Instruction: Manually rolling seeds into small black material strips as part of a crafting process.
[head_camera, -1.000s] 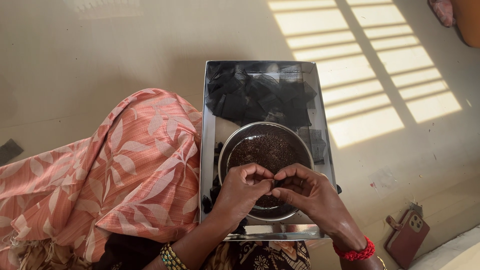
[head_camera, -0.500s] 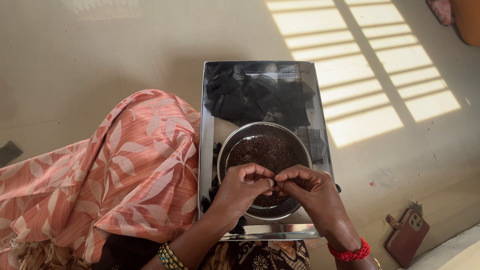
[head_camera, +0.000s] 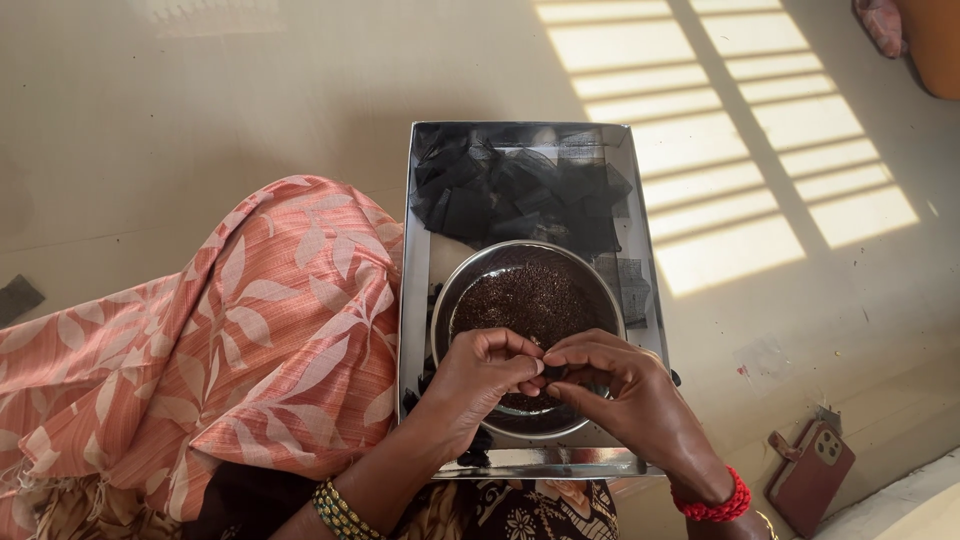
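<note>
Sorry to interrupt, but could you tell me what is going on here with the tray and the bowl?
A person sits on the floor with a metal tray in front of them. On it stands a round steel bowl of dark, fine grains, and behind it lies a heap of small black mesh pieces. The left hand and right hand meet over the near side of the bowl, fingers pinching something small and dark between them; what it is cannot be made out. A reddish phone lies on the floor to the right.

Single head view, steep downward, close.
</note>
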